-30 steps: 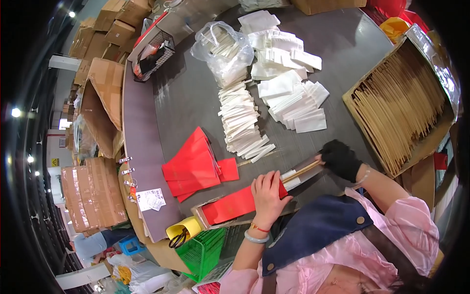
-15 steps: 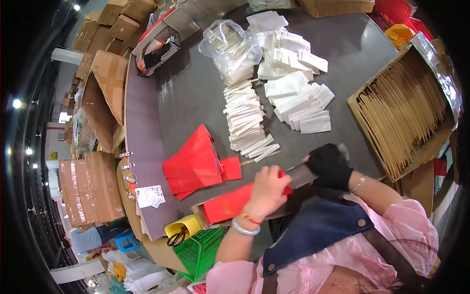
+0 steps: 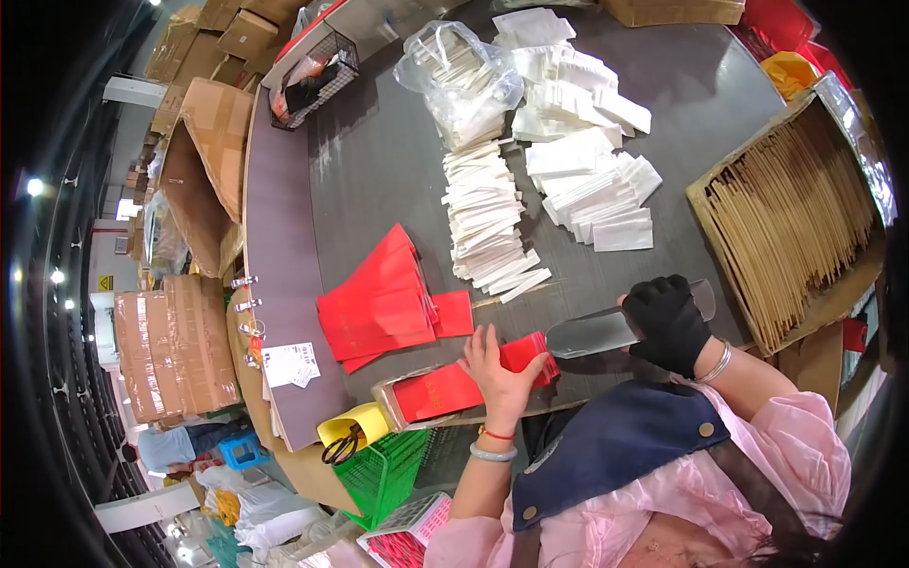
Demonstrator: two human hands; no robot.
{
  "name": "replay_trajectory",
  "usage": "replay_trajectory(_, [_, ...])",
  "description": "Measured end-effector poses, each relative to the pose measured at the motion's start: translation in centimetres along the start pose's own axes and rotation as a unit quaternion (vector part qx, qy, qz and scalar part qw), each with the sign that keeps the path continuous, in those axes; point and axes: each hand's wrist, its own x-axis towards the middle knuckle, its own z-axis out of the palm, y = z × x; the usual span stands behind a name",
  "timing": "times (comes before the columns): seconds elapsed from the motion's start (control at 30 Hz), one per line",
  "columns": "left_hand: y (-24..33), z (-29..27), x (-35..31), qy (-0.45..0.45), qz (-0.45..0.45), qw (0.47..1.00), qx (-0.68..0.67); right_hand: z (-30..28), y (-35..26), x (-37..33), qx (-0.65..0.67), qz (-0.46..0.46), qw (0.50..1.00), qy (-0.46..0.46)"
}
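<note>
My left hand, bare, rests over a row of red envelopes standing in an open cardboard box at the table's front edge. Its fingers are stretched apart, the thumb lying against the right end of the row. My right hand, in a black fingerless glove, is closed around a long translucent plastic piece with rounded ends. The left tip of this piece reaches close to the red envelopes. Farther left lies a fanned pile of red envelopes on the dark table.
White paper packets lie in rows at the table's middle, beside a clear plastic bag. At right stands a carton of brown cards. A yellow holder with scissors and a green basket are at front left.
My left hand has opened and shifted slightly left along the red envelopes. My right hand has moved a little right, and more of the plastic piece shows. The whole view has shifted slightly.
</note>
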Motion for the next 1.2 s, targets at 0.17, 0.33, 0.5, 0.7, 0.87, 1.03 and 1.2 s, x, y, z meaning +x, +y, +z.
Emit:
replay_trajectory(0.17, [-0.1, -0.5, 0.1, -0.026, -0.011, 0.999, -0.031, 0.6, -0.5, 0.3, 0.008, -0.016, 0.999, -0.028])
replay_trajectory(0.33, [-0.3, -0.6, 0.2, -0.027, -0.014, 0.999, -0.031, 0.7, -0.7, 0.5, 0.006, -0.028, 0.999, -0.027])
replay_trajectory(0.5, [0.6, -0.9, 0.5, -0.047, -0.018, 0.998, -0.024, 3.9, -1.1, 1.9, 0.031, -0.051, 0.996, -0.063])
replay_trajectory(0.7, [-0.6, -2.0, 3.3, -0.130, 0.023, 0.990, -0.058, 6.2, -2.5, 4.3, 0.107, -0.100, 0.989, 0.002])
replay_trajectory(0.87, [0.0, 0.8, 9.2, 0.006, 0.189, 0.982, 0.002, 3.8, 6.2, 4.8, 0.024, 0.098, 0.975, 0.198])
replay_trajectory(1.03, [-0.4, 2.1, 10.3, -0.024, 0.176, 0.984, -0.032, 6.3, 6.7, 3.2, -0.040, 0.033, 0.989, 0.139])
replay_trajectory(1.2, [0.2, 0.7, 10.1, -0.057, 0.182, 0.982, -0.011, 4.4, 4.7, 2.4, 0.003, 0.050, 0.993, 0.105])
